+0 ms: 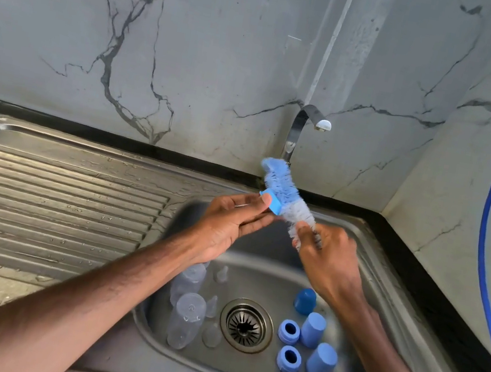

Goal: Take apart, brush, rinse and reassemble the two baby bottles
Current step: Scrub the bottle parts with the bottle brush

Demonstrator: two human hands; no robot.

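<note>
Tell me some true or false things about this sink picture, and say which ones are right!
1. The right hand holds the brush. True.
2. Water pours from the tap. False: no water shows.
3. Two clear bottles lie in the sink, left of the drain. True.
4. The blue caps sit on the draining board. False: they stand in the sink, right of the drain.
5. The left hand holds nothing. False: it pinches a small blue piece.

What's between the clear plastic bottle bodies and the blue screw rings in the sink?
Small clear teats, then the round metal drain strainer; head view.
</note>
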